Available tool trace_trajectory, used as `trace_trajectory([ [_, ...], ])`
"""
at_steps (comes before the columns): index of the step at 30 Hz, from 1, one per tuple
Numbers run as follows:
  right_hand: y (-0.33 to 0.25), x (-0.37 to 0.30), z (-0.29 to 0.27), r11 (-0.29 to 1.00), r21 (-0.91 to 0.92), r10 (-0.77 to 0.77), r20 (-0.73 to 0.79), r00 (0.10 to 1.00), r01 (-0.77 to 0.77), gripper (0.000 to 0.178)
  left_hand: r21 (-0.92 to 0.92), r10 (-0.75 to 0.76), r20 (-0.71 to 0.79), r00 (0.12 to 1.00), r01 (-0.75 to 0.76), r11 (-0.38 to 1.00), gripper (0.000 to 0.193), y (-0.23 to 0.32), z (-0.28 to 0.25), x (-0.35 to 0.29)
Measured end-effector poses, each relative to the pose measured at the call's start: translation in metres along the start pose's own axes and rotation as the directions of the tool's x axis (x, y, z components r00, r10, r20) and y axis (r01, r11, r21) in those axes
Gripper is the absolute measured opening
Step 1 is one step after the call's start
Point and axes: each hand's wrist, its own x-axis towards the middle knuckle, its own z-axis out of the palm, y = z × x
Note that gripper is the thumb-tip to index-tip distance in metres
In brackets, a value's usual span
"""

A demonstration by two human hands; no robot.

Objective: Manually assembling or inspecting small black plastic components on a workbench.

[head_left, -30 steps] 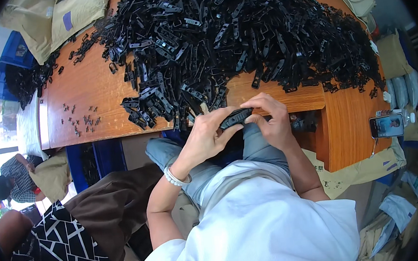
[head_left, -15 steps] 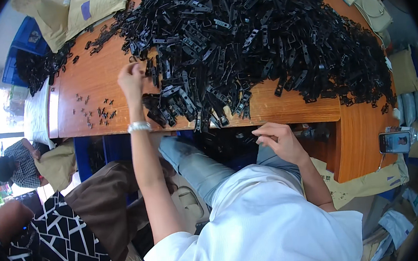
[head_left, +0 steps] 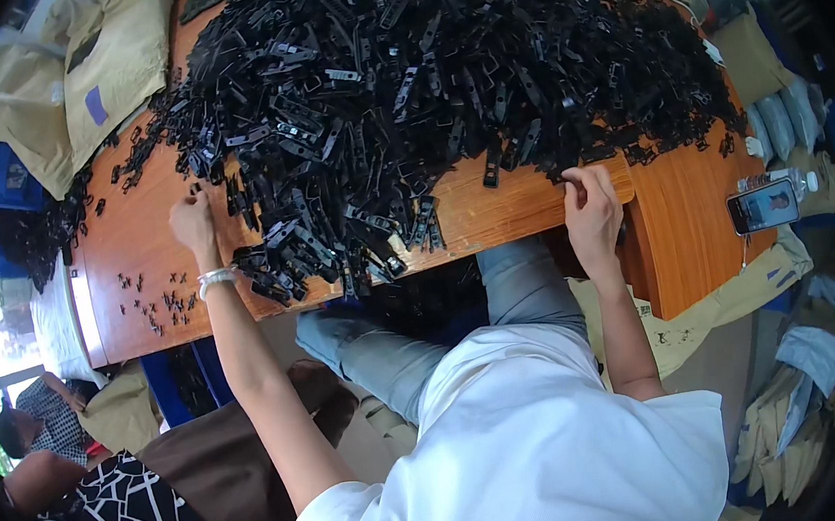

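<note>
Black clip-like pieces (head_left: 361, 95) lie in a large heap on the brown wooden table (head_left: 494, 221). My left hand (head_left: 195, 227), with a pale bracelet at its wrist, is beside the heap's left edge. Its fingers are closed, and a small black piece (head_left: 195, 188) shows at their tips. A short row of upright black clips (head_left: 243, 205) stands just to the right of that hand. Over the table's front edge, my right hand (head_left: 592, 214) has thumb and fingers pinched by the heap's near right fringe. Whatever it holds is too small to make out.
Small black bits (head_left: 171, 306) are scattered at the table's left. Brown paper sacks (head_left: 113, 74) and a blue crate (head_left: 3, 235) stand at far left. A phone (head_left: 766, 206) is at right. A person in patterned clothing (head_left: 136, 519) sits close on my left, another farther off.
My right hand has risen from over my lap to the heap's near edge. The view has swung, shifting the table leftward; my left hand stays by the row of clips.
</note>
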Motion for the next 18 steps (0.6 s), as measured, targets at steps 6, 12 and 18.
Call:
trace_trajectory([
  [6, 0.026, 0.001, -0.001, 0.974, -0.212, -0.094, -0.043, 0.995, 0.083, 0.011, -0.804, -0.064, 0.194, 0.979, 0.196, 0.562, 0.029, 0.09, -0.047, -0.061],
  [12, 0.026, -0.004, 0.003, 0.966, -0.158, -0.216, -0.074, 0.974, 0.203, 0.012, -0.761, 0.324, 0.649, 0.688, 0.592, 0.266, 0.034, 0.179, -0.07, -0.177],
  [18, 0.022, 0.0, 0.0, 0.949, -0.101, -0.305, -0.045, 0.951, 0.299, 0.009, -0.643, 0.489, 0.713, 0.502, 0.747, 0.17, 0.035, 0.217, -0.061, -0.226],
])
